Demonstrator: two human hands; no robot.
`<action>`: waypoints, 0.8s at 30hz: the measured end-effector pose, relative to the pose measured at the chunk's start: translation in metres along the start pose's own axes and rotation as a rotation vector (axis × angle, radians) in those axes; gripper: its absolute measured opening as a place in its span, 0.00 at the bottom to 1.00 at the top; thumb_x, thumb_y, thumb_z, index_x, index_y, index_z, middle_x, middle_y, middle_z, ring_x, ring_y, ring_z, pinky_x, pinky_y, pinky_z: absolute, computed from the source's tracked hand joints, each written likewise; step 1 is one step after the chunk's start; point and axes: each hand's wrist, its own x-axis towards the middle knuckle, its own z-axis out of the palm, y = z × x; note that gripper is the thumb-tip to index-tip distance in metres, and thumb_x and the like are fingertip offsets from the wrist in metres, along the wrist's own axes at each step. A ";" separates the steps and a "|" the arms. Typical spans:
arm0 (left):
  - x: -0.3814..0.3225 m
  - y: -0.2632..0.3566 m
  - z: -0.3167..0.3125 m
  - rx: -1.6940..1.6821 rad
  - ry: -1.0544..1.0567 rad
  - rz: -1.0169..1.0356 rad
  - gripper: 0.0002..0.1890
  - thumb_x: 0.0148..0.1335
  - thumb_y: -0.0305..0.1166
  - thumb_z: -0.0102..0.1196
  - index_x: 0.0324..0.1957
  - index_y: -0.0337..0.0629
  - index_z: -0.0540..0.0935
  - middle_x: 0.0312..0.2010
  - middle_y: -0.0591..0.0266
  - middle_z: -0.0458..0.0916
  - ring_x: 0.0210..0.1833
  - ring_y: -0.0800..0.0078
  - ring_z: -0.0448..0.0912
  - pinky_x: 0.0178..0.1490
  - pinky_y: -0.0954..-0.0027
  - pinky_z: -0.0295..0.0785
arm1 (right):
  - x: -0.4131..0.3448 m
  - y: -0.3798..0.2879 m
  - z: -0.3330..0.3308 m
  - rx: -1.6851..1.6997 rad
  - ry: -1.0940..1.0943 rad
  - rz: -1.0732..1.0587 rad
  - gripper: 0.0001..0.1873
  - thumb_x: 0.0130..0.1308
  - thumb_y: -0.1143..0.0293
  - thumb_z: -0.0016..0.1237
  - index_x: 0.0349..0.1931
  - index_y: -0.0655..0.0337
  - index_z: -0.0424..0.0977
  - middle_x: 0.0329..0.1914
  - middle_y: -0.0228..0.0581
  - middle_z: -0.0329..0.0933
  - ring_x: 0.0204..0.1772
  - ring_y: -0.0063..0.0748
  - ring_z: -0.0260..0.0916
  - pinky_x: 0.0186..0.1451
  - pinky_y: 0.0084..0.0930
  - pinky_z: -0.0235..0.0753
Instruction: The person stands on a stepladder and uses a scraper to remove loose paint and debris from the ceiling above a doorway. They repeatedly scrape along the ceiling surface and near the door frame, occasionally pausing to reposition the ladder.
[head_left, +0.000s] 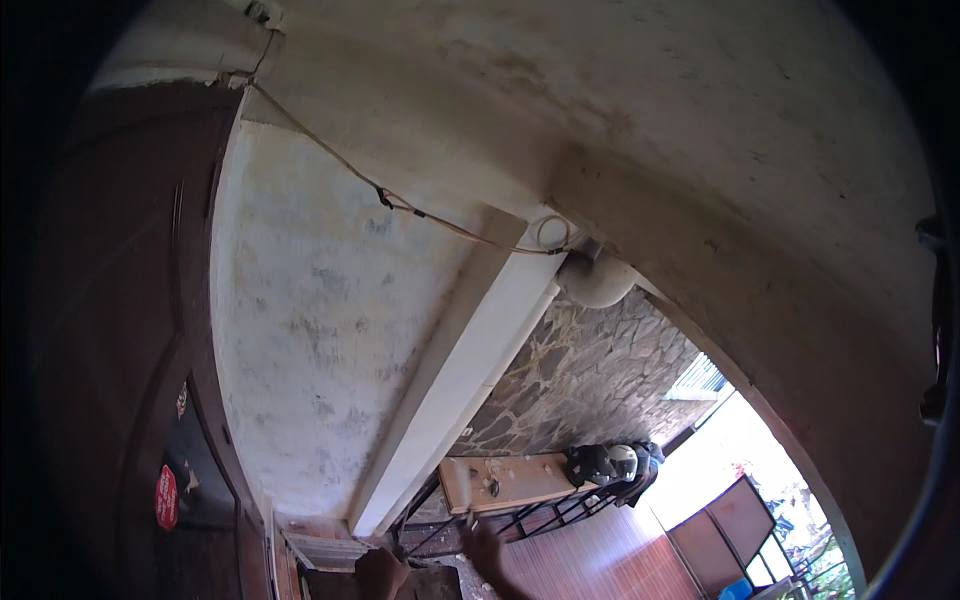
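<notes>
At the bottom edge my left hand (381, 573) has its fingers curled over a dark brown surface (435, 581); whether anything is inside them cannot be told. To its right, my right hand (482, 541) is raised, small and blurred, with its fingers pointing up. A pale blurred streak (463, 487) shows just above those fingertips, in front of the end of a wooden bench top (517, 491); whether the hand holds it is unclear. Small scraps and a small dark object lie on the bench top. The hands are apart.
Several helmets (622, 461) and dark bags or clothes sit at the bench's far end. A brown door (112, 300) stands left. A cable (322, 150) runs high along the wall to a white pillar (457, 382). A brown gate panel (724, 525) stands by the bright opening.
</notes>
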 end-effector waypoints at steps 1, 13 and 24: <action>-0.001 0.002 -0.001 0.019 -0.032 0.002 0.22 0.55 0.50 0.52 0.29 0.39 0.83 0.27 0.49 0.83 0.32 0.54 0.83 0.39 0.53 0.76 | 0.033 -0.025 -0.023 -0.193 -0.033 0.122 0.10 0.66 0.70 0.48 0.44 0.64 0.73 0.17 0.33 0.68 0.20 0.21 0.64 0.21 0.27 0.63; -0.009 0.002 0.003 -0.062 0.017 -0.093 0.17 0.51 0.47 0.59 0.29 0.42 0.81 0.27 0.53 0.83 0.32 0.55 0.82 0.38 0.54 0.76 | 0.130 -0.444 -0.249 -0.745 0.335 -0.623 0.16 0.69 0.62 0.42 0.38 0.68 0.77 0.22 0.36 0.70 0.24 0.17 0.63 0.30 0.27 0.65; -0.003 0.003 -0.001 -0.109 -0.035 -0.142 0.17 0.49 0.47 0.62 0.32 0.44 0.81 0.29 0.54 0.84 0.35 0.58 0.84 0.42 0.56 0.77 | 0.233 -0.503 -0.214 -0.603 0.318 -0.692 0.20 0.63 0.70 0.46 0.56 0.64 0.73 0.25 0.26 0.69 0.24 0.16 0.62 0.26 0.20 0.64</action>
